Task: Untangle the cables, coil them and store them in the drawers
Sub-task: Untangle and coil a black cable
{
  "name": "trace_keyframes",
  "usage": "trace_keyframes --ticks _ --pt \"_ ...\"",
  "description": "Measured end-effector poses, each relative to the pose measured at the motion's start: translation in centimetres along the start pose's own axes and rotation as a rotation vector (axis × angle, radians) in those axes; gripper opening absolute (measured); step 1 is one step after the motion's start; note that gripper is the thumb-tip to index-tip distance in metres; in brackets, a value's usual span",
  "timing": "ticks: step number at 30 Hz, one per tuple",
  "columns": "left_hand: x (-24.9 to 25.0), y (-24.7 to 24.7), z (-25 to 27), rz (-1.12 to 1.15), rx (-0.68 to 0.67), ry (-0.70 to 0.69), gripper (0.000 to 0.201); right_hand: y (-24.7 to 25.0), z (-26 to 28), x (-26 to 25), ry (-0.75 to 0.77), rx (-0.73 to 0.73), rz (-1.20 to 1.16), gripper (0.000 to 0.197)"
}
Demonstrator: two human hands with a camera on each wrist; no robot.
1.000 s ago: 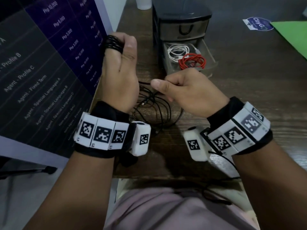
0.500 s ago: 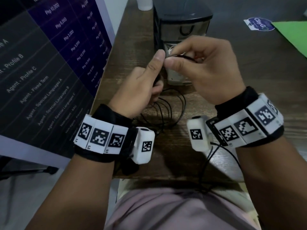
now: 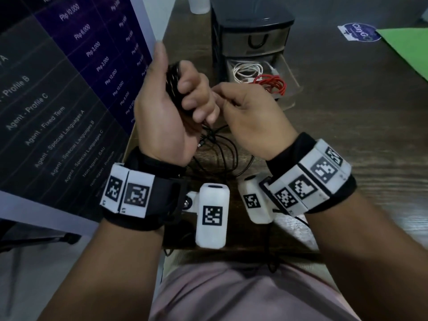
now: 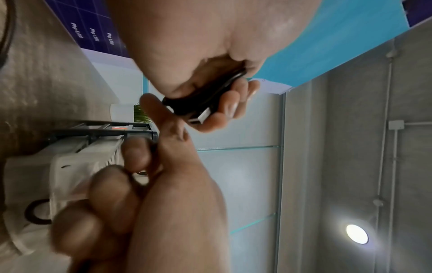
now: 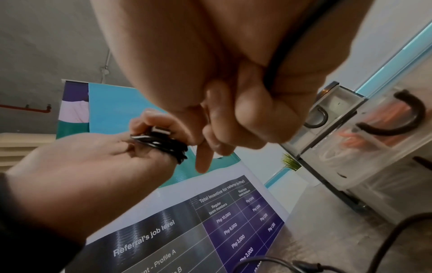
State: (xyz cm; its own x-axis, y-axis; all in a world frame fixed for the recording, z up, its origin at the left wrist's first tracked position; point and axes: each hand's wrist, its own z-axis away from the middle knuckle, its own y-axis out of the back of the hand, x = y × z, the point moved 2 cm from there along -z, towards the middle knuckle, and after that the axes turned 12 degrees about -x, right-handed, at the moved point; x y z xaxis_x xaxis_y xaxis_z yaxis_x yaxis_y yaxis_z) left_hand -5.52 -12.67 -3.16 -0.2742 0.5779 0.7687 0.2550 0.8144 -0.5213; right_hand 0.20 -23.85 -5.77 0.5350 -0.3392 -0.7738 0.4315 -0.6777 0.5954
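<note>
Left hand (image 3: 162,112) grip clamped round one black cable coil (image 3: 172,83), held up just left of the drawer unit (image 3: 252,42). Right hand (image 3: 250,121) grip pinched on the cable's loose strand (image 5: 280,61), touching the left fingers. More black cable (image 3: 222,154) tangled on the table (image 3: 347,135) below both hands; strand count unreadable. Two drawers visible: upper shut, lower drawer (image 3: 289,75) open, with one white cable (image 3: 246,71) and one red cable (image 3: 272,83). Red coil partly hidden behind the right hand.
</note>
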Motion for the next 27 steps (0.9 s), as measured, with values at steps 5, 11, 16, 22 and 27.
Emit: trace_keyframes --ticks 5,11,16,22,27 --pt "0.4 0.8 -0.1 0.144 0.072 -0.085 0.051 0.0 0.8 -0.4 -0.041 -0.168 0.020 0.029" --pt "1.1 2.9 -0.1 -0.166 0.345 -0.225 0.041 0.3 2.3 -0.9 -0.103 -0.324 0.136 0.027" --pt "-0.6 3.9 0.3 -0.915 0.379 -0.006 0.043 2.3 2.7 -3.0 -0.057 -0.296 0.094 0.028" --pt "-1.7 3.5 0.6 -1.126 0.192 0.304 0.062 4.6 2.6 -4.2 0.060 -0.204 0.094 0.019" --pt "-1.4 1.0 1.1 -0.749 -0.028 0.447 0.070 5.1 2.2 -3.6 0.123 0.004 0.039 0.015"
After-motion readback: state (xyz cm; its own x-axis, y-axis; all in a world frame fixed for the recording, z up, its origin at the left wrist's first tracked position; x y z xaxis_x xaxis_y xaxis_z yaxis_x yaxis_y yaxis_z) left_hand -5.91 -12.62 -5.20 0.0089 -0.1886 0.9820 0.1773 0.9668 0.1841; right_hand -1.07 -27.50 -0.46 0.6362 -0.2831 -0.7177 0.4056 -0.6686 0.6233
